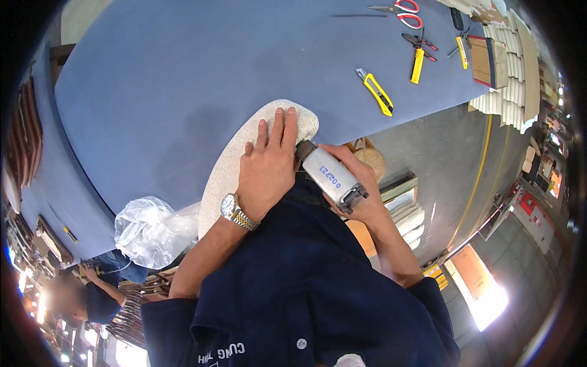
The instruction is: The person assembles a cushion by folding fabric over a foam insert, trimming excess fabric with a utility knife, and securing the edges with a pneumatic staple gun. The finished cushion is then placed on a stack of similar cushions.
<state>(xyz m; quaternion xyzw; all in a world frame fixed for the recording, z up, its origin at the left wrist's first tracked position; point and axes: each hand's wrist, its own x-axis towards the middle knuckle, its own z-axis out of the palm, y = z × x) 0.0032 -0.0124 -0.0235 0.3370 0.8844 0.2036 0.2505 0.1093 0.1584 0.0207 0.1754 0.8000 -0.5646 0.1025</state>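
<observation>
A navy shirt [275,263] fills the foreground. Beyond it, the right hand [367,196] grips a grey metal tool [330,174], nose at the edge of a pale, rounded panel [235,159]. The left hand [269,164] lies flat on the panel, grasping nothing. Farther across the tabletop [171,92] lie a yellow knife [378,94] and scissors [400,9].

Blue numbers [330,177] on the silver tool [321,162] in the right hand [364,176]; white letters [233,351] on the navy shirt [287,263] below the left hand [269,174]
</observation>
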